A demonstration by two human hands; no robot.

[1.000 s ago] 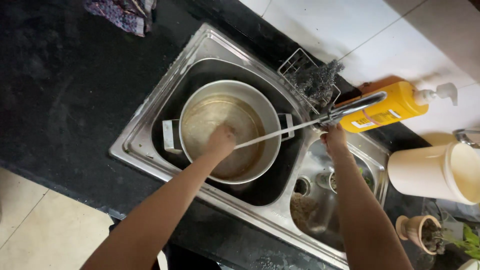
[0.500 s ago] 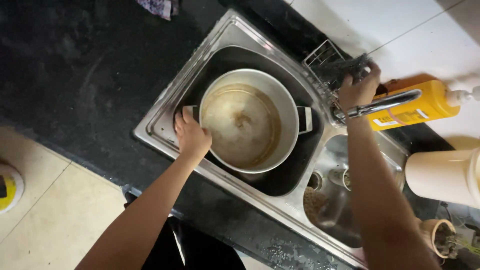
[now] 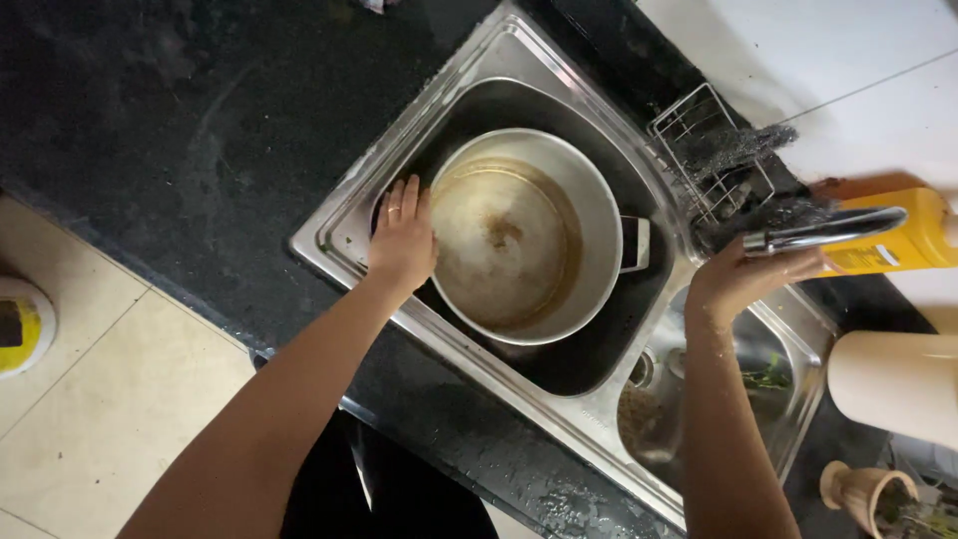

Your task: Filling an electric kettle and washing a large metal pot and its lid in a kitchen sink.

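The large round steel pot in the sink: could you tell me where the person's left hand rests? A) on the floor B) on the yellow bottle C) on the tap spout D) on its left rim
D: the left hand lies on the left rim of the large round steel pot standing in the steel sink.

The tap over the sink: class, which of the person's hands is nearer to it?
Right. The right hand is at the tap, just under its spout. The left hand is across the sink, resting on the rim of the big pot.
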